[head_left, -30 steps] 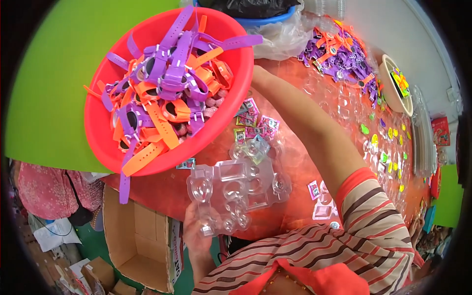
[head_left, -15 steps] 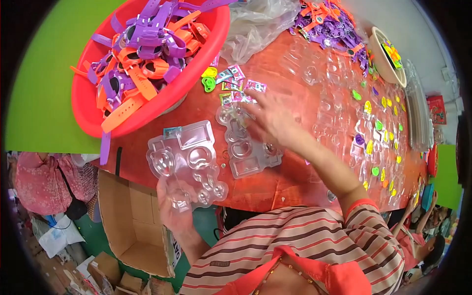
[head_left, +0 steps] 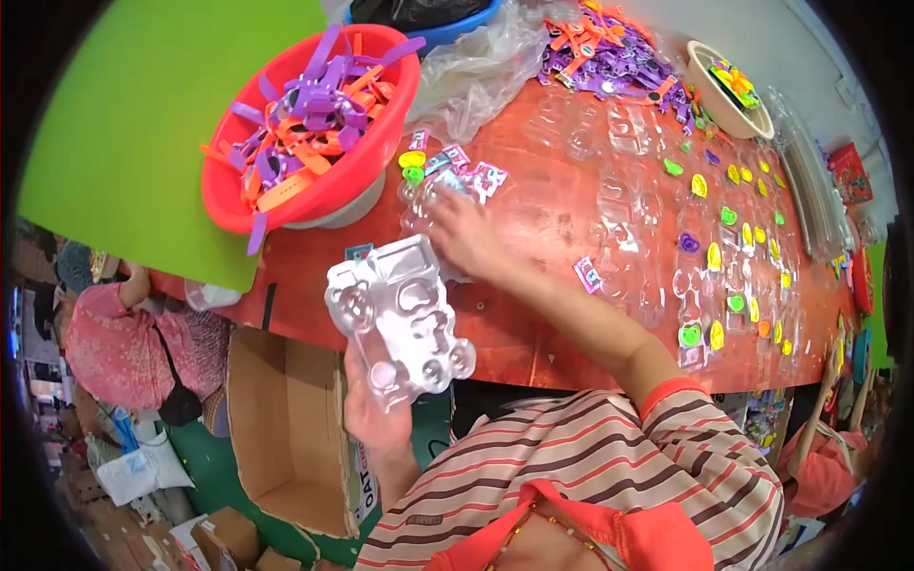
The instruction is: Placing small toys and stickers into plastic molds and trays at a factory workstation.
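Note:
My left hand (head_left: 379, 419) grips a clear plastic blister tray (head_left: 415, 297) by its lower left end, tilted up in front of the table edge. This tray has a rectangular pocket and several rounded pockets. My right hand (head_left: 462, 233) reaches left across the table, its bent fingers on a second clear blister tray (head_left: 411, 217); the palm hides much of that tray. Small pink and blue packets (head_left: 490, 179) lie at its far end, some partly under the plastic. Next to them are a yellow toy piece (head_left: 412, 159) and a green toy piece (head_left: 412, 175).
A red tub (head_left: 381, 143) of purple and orange toy watches stands at left. More watches (head_left: 619, 62) are heaped at the back. Clear trays with yellow and green pieces (head_left: 714, 255) spread over the right side. A cardboard box (head_left: 286, 419) sits below the table edge.
The whole view has shifted. My right hand has moved left and the tray under it has slid onto the packets. My left hand still holds its tray, now tilted differently.

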A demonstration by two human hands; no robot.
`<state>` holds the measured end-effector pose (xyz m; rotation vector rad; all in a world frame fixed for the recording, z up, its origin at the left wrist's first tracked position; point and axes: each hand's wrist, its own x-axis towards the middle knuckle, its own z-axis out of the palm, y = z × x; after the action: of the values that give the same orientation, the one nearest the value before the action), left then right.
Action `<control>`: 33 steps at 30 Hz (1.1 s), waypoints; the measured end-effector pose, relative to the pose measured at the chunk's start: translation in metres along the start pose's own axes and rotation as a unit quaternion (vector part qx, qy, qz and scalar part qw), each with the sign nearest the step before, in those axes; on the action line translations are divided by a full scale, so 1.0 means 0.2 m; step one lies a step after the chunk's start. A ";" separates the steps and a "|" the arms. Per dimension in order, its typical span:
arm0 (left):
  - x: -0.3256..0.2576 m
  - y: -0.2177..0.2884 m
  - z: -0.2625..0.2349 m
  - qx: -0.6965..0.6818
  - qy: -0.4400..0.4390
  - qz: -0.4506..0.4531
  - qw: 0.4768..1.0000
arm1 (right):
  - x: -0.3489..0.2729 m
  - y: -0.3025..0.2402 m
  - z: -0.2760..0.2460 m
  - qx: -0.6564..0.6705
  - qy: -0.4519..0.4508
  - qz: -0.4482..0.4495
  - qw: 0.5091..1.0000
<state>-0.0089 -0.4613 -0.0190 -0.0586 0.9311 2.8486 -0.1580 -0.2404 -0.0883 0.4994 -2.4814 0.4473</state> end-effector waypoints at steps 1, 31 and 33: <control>-0.01 -0.02 0.02 -0.012 -0.017 0.012 1.000 | 0.03 -0.02 -0.08 0.133 0.023 0.105 0.985; 0.28 -0.57 0.31 0.303 -0.259 -0.058 0.915 | -0.42 -0.02 -0.77 0.687 -0.130 0.359 0.618; 0.28 -0.57 0.30 0.322 -0.252 -0.043 0.912 | -0.42 -0.04 -0.80 0.675 -0.134 0.367 0.626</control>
<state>-0.0464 -0.3274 -0.0425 0.6483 1.5974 2.1526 -0.0167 -0.1614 -0.0103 -0.0384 -1.9723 2.7834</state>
